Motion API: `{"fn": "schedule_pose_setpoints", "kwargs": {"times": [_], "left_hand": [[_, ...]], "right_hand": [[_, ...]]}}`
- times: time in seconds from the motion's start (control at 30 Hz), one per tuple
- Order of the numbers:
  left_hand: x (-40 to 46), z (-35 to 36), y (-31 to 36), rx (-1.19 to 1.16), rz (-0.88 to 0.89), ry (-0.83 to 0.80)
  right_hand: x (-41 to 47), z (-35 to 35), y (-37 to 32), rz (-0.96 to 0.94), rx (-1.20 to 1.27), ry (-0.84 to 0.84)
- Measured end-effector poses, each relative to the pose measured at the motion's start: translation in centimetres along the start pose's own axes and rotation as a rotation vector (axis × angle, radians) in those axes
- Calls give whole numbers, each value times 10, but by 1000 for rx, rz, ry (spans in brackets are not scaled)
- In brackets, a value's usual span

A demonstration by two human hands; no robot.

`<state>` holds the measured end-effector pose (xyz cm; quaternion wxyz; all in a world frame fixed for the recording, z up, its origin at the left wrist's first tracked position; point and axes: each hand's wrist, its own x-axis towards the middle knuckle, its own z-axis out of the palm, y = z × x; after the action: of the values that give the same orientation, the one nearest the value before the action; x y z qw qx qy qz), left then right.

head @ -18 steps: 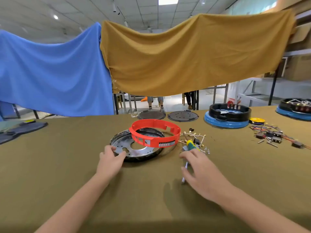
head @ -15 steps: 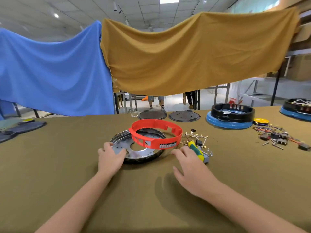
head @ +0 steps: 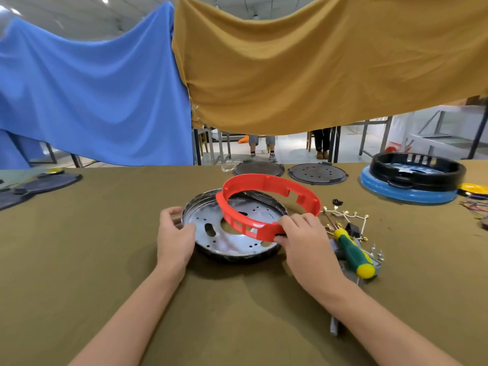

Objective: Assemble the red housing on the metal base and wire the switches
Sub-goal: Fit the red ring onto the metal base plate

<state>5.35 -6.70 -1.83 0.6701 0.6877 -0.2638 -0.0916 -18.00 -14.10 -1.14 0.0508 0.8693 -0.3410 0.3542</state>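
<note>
Red housing [head: 266, 210]: tilted over the metal base [head: 232, 233], unseated, pinched at its near rim by right hand [head: 303, 236]. Left hand [head: 174, 233] gripped the base's left rim. Seating step; next, likely level and align.

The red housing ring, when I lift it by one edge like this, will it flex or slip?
The red housing is a thin open plastic ring with slots cut in its wall, so it probably flexes slightly and feels light. The right hand pinches only its near rim, so it may pivot or tilt. It lies skewed across the metal base, likely sliding on that shiny surface.
</note>
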Motion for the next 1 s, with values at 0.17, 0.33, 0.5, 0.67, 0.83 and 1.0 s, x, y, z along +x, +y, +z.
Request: {"fn": "schedule_pose_setpoints", "kwargs": {"times": [0.17,0.33,0.5,0.67,0.83,1.0], "left_hand": [[4,-6,3,-217,-267,-35],[-3,-9,13,-444,-361,-143],[0,-3,15,-578,-347,-127],[8,-3,15,-674,-321,11],[14,-4,17,-815,-340,87],[18,-8,21,-977,-423,153]], "right_hand": [[-1,-3,-5,-102,93,98],[0,-10,-7,-146,206,114],[4,-9,-6,-15,438,228],[5,-5,3,276,770,287],[0,-9,8,297,747,234],[-6,-12,8,159,517,204]]}}
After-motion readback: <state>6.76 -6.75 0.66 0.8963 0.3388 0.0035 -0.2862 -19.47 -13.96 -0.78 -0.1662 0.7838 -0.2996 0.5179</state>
